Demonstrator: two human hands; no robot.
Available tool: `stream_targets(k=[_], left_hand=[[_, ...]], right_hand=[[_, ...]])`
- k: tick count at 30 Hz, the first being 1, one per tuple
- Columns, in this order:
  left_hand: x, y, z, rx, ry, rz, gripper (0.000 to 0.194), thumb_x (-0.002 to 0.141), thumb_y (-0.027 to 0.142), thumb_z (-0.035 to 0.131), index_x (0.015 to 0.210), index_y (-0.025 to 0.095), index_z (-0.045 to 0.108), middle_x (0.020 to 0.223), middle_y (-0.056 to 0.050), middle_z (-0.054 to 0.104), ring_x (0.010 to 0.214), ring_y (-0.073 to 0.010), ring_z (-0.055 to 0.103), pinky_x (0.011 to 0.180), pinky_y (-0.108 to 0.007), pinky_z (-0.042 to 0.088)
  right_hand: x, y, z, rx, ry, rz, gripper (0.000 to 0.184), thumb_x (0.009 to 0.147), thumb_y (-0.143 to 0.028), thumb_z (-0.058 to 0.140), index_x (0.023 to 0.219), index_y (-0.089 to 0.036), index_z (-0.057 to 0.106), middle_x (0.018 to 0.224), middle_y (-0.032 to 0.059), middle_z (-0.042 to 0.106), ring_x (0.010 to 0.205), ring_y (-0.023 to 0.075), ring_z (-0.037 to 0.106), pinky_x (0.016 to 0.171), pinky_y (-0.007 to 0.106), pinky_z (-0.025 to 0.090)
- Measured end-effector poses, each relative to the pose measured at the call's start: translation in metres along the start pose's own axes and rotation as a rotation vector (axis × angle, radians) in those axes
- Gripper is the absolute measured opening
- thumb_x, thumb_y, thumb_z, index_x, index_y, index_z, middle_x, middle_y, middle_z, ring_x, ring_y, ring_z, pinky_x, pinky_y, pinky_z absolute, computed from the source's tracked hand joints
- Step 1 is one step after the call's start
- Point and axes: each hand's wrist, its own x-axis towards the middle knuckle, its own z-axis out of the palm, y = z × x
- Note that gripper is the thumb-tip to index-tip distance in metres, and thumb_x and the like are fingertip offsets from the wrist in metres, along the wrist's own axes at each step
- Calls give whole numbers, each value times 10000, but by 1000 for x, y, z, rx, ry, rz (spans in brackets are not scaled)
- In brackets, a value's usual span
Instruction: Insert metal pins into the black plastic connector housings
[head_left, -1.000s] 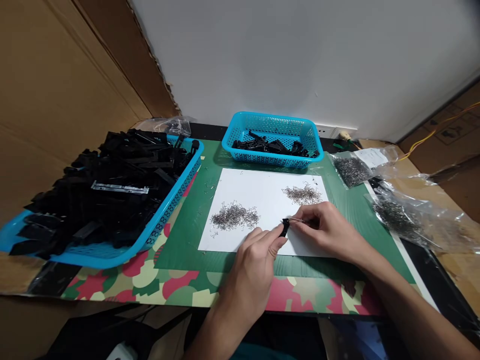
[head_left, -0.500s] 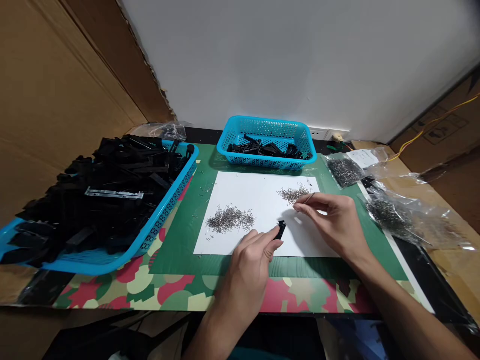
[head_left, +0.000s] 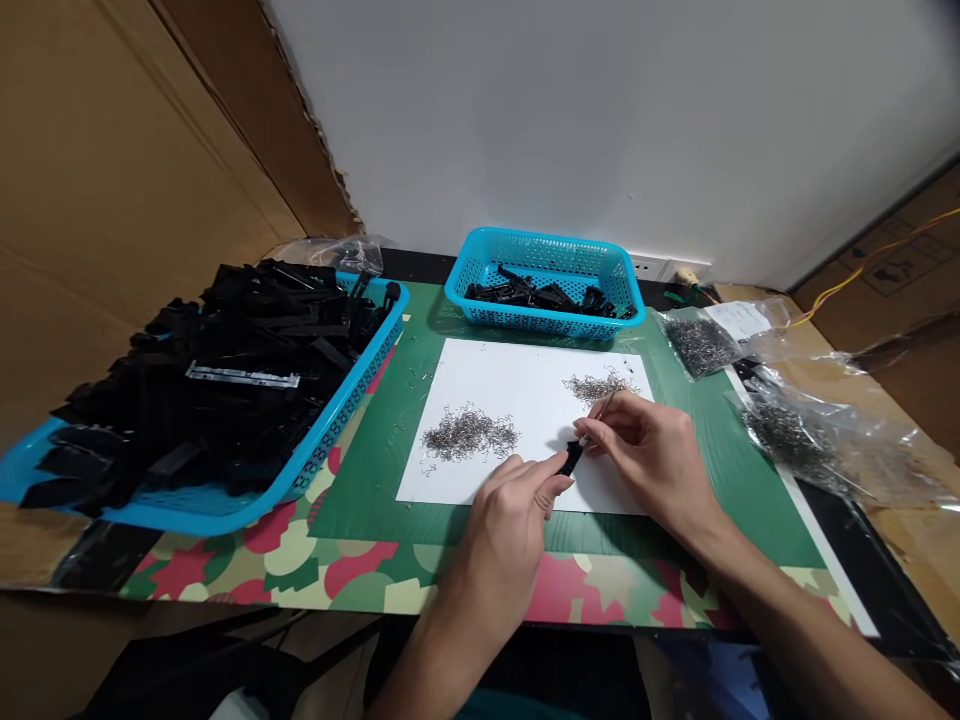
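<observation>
My left hand (head_left: 510,505) pinches a small black plastic part (head_left: 572,458) between thumb and index finger, over the lower part of a white sheet (head_left: 536,375). Close on its right, my right hand (head_left: 637,440) has its fingers closed on a thin metal tool (head_left: 609,402). Its fingertips meet the upper end of the black part; the exact contact is too small to make out. One pile of small bent wire pieces (head_left: 469,433) lies left of my hands. Another pile of small wire pieces (head_left: 596,386) is just beyond my right fingers.
A large blue basket (head_left: 330,435) heaped with black plastic parts (head_left: 247,340) stands at left. Behind the sheet is a smaller blue basket (head_left: 544,318) holding black parts. Clear bags of wire pieces (head_left: 701,345) lie at right, near a wall socket (head_left: 651,268).
My right hand has moved left and toward me from the far wire pile, up to the black part. My left hand still holds that part, now tilted a little. The view has shifted slightly.
</observation>
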Motion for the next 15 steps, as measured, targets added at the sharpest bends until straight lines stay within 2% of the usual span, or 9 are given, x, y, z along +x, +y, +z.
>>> stream_targets(k=[7,11,13,15], left_hand=[[-1,-2,1,-5,-19,21,356,1077,185,424,1192,184,761,730,-16,600,751,-184,549,692,-299,467],[1,5,-2,-17,-31,-22,358,1086,239,431,1056,174,782,684,-8,568,713,-181,544,650,-296,431],[0,8,-4,-76,13,-58,372,1096,282,429,1035,174,780,704,-10,588,713,-174,559,668,-297,440],[-2,8,-7,-169,128,-121,352,1100,334,445,1151,179,756,736,-4,602,705,-161,569,666,-283,449]], right_hand=[[-3,-1,1,-81,-11,-56,162,945,-304,690,820,-202,683,726,47,760,618,188,698,635,315,556],[-5,-1,5,-4,13,-49,157,944,-314,690,834,-204,675,760,48,765,643,187,712,655,316,570],[-4,-3,5,71,46,-35,172,962,-329,672,848,-200,657,771,51,756,659,183,710,666,312,570],[-1,-6,4,138,86,-45,157,1005,-328,610,921,-197,633,785,47,734,684,175,696,686,308,556]])
